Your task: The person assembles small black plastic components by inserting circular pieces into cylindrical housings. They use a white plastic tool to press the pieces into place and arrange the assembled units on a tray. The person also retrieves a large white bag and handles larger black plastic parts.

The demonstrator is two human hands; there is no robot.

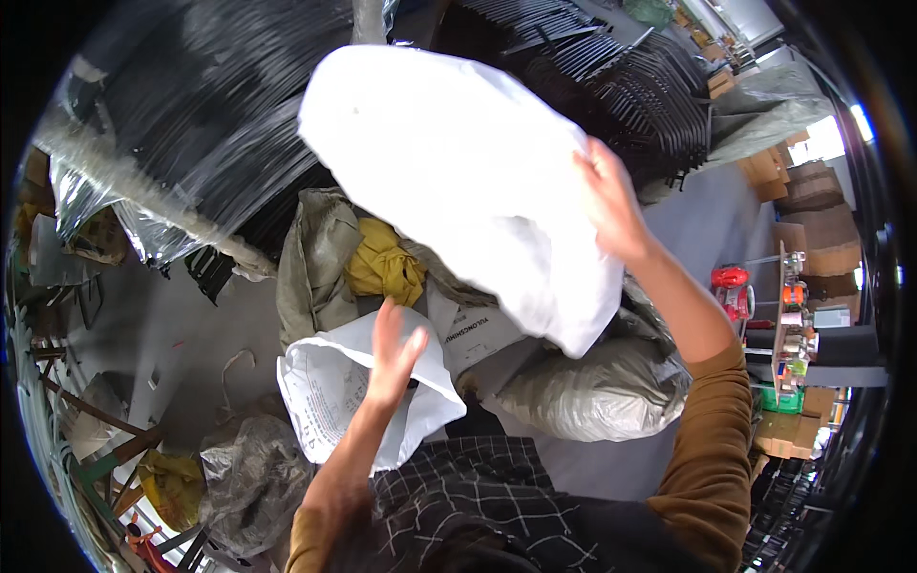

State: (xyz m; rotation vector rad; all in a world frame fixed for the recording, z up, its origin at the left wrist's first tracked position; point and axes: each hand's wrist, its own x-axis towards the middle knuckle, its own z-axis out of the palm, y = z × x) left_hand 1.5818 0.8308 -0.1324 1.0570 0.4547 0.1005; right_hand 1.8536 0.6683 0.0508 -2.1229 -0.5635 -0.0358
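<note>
A large, limp, bright white plastic bag point(449, 172) is spread out in the air across the middle of the view, its right edge in the grip of the right hand point(614, 205), whose fingers are closed on it. The left hand point(387, 358) is blurred, its fingers loosely extended with the thumb apart and nothing visible in them. It is over the mouth of an open white plastic sack with dark print point(320, 406); whether it touches the rim I cannot tell.

The raised bag hides part of the black metal frames stacked in rows point(659, 100) and overlaps a crumpled yellow bag point(385, 267) from above. Left of that yellow bag slumps a grey-green woven sack point(315, 263); below the raised bag lie a flat white carton with dark lettering point(482, 336) and a bulging grey-beige plastic sack point(597, 393). The left forearm crosses in front of the printed sack, covering some of it.

At upper left is a dark stack wrapped in clear film point(210, 105). A crumpled translucent grey plastic bag point(253, 487) lies at lower left. Brown cardboard boxes point(821, 229) stand at far right.
</note>
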